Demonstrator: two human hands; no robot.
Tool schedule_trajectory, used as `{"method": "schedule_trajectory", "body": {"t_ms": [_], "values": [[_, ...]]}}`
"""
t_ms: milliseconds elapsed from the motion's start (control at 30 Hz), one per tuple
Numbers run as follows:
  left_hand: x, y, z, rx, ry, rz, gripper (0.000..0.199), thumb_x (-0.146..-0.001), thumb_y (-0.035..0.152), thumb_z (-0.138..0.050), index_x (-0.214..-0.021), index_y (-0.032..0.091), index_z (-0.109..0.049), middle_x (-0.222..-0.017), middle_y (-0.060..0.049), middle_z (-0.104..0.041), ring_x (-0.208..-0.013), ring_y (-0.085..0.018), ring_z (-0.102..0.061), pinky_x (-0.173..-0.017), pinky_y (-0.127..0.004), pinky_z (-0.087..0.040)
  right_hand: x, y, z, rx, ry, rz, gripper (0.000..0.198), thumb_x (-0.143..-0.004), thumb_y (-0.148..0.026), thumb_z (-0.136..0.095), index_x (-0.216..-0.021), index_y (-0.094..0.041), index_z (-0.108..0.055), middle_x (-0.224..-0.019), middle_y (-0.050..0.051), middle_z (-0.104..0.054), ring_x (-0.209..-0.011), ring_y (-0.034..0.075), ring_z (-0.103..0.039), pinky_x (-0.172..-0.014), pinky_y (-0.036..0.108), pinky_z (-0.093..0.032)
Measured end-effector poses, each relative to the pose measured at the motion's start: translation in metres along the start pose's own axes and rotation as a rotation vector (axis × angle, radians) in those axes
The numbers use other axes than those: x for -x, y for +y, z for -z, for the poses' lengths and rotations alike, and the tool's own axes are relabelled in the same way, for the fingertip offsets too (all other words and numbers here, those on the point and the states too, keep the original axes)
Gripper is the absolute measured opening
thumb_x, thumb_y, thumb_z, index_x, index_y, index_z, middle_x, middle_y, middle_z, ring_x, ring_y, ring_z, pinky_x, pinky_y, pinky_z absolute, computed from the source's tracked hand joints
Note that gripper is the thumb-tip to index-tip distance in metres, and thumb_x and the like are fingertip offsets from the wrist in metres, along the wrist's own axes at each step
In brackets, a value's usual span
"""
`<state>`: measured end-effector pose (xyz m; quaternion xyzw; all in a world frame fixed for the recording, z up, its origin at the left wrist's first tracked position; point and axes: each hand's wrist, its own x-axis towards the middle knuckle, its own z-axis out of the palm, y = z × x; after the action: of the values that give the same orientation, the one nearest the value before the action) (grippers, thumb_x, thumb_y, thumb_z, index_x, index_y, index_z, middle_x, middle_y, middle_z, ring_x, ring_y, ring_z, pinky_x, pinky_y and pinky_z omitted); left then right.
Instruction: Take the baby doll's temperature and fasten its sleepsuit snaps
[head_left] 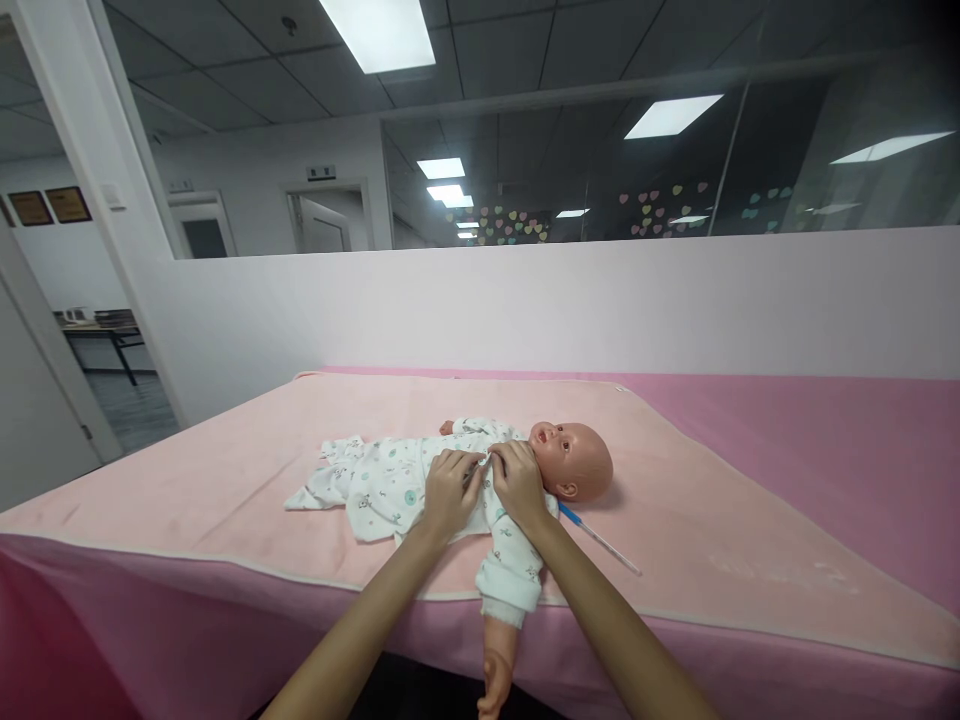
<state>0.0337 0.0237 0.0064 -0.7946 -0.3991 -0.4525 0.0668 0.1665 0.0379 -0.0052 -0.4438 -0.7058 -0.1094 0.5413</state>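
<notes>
A baby doll (574,460) lies on its back, its head to the right. It wears a white baby top (390,480) with a small green and dark print, and matching trousers spread to the left. My left hand (450,490) is at the doll's chest, fingertips pinching the front of the top. Close beside it, below the doll's chin, my right hand (519,482) pinches the same cloth near the neckline. The fingertips nearly meet; any fastener between them is too small to make out. The doll's near arm (499,665) hangs over the table's front edge.
A thin stick with a blue end and a pale shaft (600,540) lies beside the doll's head. A peach pad (225,460) covers the pink-draped table (862,430). Behind stands a white half wall (570,305) with glass above. An open doorway is at the left.
</notes>
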Motion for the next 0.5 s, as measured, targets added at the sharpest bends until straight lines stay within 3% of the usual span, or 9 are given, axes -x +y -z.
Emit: {"method": "schedule_trajectory", "body": {"t_ms": [333,500], "values": [[0.0000,0.0065,0.0051,-0.017,0.038,0.023,0.025,-0.080,0.021,-0.046,-0.104,0.022,-0.054,-0.088,-0.002,-0.060,-0.083,-0.017,-0.052,-0.076,-0.031,-0.039,0.0006,-0.0033,0.0033,-0.059,0.032,0.007,0.015,-0.077,-0.010,-0.039,-0.076,-0.018,-0.051,-0.074,0.004,-0.055,-0.075,0.018,-0.047,-0.071,0.031,-0.036],[0.0001,0.0077,0.0052,-0.034,-0.003,-0.001,0.019,-0.079,0.022,-0.048,-0.096,0.023,-0.057,-0.091,-0.001,-0.060,-0.084,-0.017,-0.051,-0.076,-0.032,-0.037,0.0008,-0.0059,0.0067,-0.091,0.024,0.038,0.014,-0.075,-0.009,-0.039,-0.073,-0.018,-0.049,-0.073,0.004,-0.054,-0.074,0.017,-0.047,-0.070,0.031,-0.036]]}}
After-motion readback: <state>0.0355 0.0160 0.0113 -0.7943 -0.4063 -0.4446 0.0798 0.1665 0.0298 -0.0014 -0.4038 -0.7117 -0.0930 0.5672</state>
